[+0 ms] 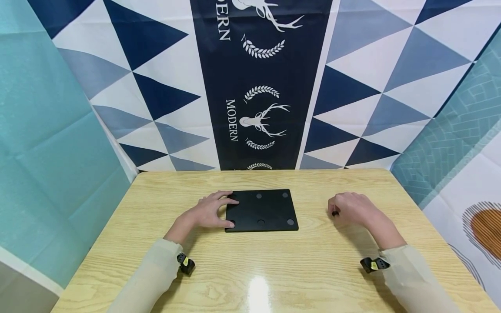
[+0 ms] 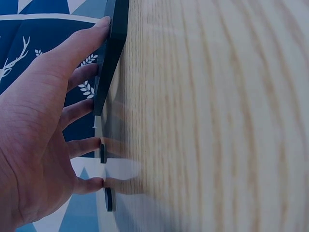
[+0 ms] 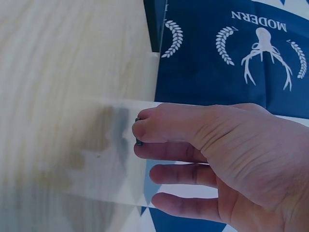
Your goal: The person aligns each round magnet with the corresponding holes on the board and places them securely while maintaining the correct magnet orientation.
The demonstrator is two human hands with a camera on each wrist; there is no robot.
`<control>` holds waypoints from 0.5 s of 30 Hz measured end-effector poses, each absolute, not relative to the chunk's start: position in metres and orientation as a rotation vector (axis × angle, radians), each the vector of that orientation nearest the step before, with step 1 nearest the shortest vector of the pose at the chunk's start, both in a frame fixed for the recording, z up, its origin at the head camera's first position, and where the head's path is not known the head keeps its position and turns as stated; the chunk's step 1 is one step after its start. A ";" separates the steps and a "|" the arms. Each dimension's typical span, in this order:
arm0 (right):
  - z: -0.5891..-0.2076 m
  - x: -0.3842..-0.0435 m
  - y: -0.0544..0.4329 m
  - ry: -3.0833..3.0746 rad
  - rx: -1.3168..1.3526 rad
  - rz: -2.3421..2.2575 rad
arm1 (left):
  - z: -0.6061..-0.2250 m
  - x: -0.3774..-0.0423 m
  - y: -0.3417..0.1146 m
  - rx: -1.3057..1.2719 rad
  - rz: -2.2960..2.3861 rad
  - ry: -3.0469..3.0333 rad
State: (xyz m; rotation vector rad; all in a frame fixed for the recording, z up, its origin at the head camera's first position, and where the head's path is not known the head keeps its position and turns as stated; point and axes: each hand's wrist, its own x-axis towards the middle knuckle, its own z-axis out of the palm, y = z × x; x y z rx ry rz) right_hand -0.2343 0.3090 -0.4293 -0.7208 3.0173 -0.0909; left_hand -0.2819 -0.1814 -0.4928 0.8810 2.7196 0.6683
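A flat black rectangular board (image 1: 274,208) lies on the table, its top marked with several small round spots; two look dark grey. My left hand (image 1: 211,211) spreads over the board's left end, thumb at the near corner and fingers at the far side, partly covering the spots there. In the left wrist view, two small black discs (image 2: 109,199) sit on the table by the ring and little fingers of that hand; the head view hides them. To the right of the board, my right hand (image 1: 352,209) pinches a small black disc (image 3: 138,142) between thumb and index finger, just above the table.
The wooden table (image 1: 219,269) has a back edge against a patterned cloth (image 1: 254,87) of triangles and deer heads. Teal fabric (image 1: 58,130) hangs at the left, and another patterned cloth (image 1: 462,130) at the right. Each wrist wears a small black camera.
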 end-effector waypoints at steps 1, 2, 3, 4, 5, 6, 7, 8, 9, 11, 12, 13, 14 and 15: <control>-0.428 -0.235 0.309 3.019 -0.719 -0.087 | -0.488 -0.279 -0.180 0.879 0.658 2.717; -0.427 -0.236 0.308 3.017 -0.712 -0.084 | -0.483 -0.276 -0.178 0.873 0.642 2.716; -0.425 -0.236 0.308 3.015 -0.707 -0.086 | -0.479 -0.274 -0.176 0.871 0.620 2.719; -0.424 -0.236 0.308 3.014 -0.707 -0.087 | -0.476 -0.271 -0.175 0.867 0.606 2.718; -0.423 -0.237 0.308 3.011 -0.705 -0.090 | -0.471 -0.268 -0.173 0.855 0.602 2.712; -0.422 -0.237 0.308 3.011 -0.709 -0.091 | -0.470 -0.268 -0.173 0.847 0.596 2.713; -0.420 -0.237 0.308 3.010 -0.710 -0.093 | -0.470 -0.267 -0.172 0.842 0.589 2.715; -0.419 -0.237 0.308 3.010 -0.712 -0.092 | -0.470 -0.267 -0.173 0.843 0.585 2.718; -0.418 -0.238 0.308 3.011 -0.715 -0.088 | -0.470 -0.268 -0.173 0.847 0.589 2.718; -0.416 -0.239 0.308 3.012 -0.724 -0.076 | -0.474 -0.271 -0.175 0.868 0.604 2.723; -0.415 -0.240 0.308 3.014 -0.731 -0.068 | -0.477 -0.273 -0.176 0.880 0.613 2.722; -0.414 -0.240 0.308 3.013 -0.730 -0.063 | -0.480 -0.275 -0.178 0.884 0.633 2.720; -0.413 -0.241 0.308 3.013 -0.734 -0.058 | -0.483 -0.277 -0.179 0.898 0.637 2.721; -0.412 -0.241 0.307 3.014 -0.736 -0.057 | -0.488 -0.280 -0.181 0.901 0.652 2.721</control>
